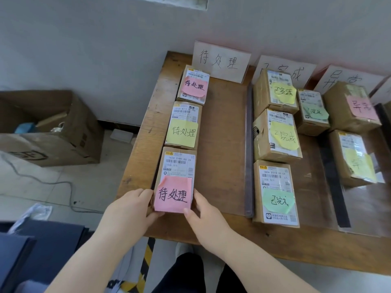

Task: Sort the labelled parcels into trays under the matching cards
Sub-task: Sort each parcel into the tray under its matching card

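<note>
here the placing step is judged to be in hand: the nearest parcel (176, 172), marked by a pink note (173, 197) reading 待处理, is held at its near end between both hands. the left hand (129, 210) is curled against its left side, and the right hand (204, 217) is closed on its right side, with the thumb at the near corner. the parcel is set in the left tray (224, 144), nearest in a column with two further parcels (183, 125) of the same wording, under the matching card (221, 61). it seems to lie flat, though its underside is hidden. next, a release is called for: both hands should be opened and drawn back without the parcel being skewed. no unsorted parcel is seen on the table (275, 246), so the sorting is judged nearly done.
</note>
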{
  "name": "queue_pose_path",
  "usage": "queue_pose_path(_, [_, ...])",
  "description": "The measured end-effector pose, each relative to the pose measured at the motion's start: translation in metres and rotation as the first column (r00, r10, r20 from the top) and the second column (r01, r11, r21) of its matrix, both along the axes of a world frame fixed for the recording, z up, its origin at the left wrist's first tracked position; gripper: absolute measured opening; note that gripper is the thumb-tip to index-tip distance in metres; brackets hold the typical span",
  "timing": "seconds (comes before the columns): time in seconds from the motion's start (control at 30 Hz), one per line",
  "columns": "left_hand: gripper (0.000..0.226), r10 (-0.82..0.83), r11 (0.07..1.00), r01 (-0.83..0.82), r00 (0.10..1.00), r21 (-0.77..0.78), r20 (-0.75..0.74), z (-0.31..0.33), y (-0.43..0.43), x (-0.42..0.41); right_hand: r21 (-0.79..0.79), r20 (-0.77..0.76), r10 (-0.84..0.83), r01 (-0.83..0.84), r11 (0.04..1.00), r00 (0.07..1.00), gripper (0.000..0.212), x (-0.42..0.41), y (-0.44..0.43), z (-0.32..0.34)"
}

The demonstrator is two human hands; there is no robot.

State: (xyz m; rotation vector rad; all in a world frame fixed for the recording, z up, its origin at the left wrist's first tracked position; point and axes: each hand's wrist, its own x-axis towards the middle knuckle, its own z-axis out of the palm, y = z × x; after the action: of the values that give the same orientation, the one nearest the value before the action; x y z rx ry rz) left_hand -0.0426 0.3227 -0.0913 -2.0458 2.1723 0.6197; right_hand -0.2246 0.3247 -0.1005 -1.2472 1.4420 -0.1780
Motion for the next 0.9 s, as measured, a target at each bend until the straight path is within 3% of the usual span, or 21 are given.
queue_pose_path(0.3, [0.053,0.032,0.999,-0.031,0.999,-0.029,0.038,0.002,-0.004,-0.004,-0.134,-0.125,0.133,-0.149,0.980,0.983,0.063,0.000,-0.005,0.003])
queue_pose_path(0.4, [0.072,-0.002,0.998,0.006,0.997,-0.055,0.078,0.008,-0.003,-0.005,-0.247,-0.234,0.222,-0.279,0.928,0.947,0.064,-0.005,-0.006,0.011])
queue_pose_path(0.53, [0.075,-0.114,0.985,0.130,0.984,-0.117,0.140,0.026,-0.008,-0.018,-0.361,-0.352,0.279,-0.405,0.840,0.893,0.064,-0.020,-0.009,0.027])
queue_pose_path(0.73, [0.077,-0.212,0.959,0.240,0.961,-0.150,0.180,0.060,-0.018,-0.065,-0.505,-0.405,0.183,-0.386,0.772,0.896,0.061,-0.064,-0.006,0.058])
queue_pose_path(0.9, [0.069,-0.295,0.907,0.317,0.948,-0.276,0.120,0.082,-0.012,-0.132,-0.575,-0.416,0.052,-0.307,0.759,0.908,0.061,-0.126,0.016,0.077])
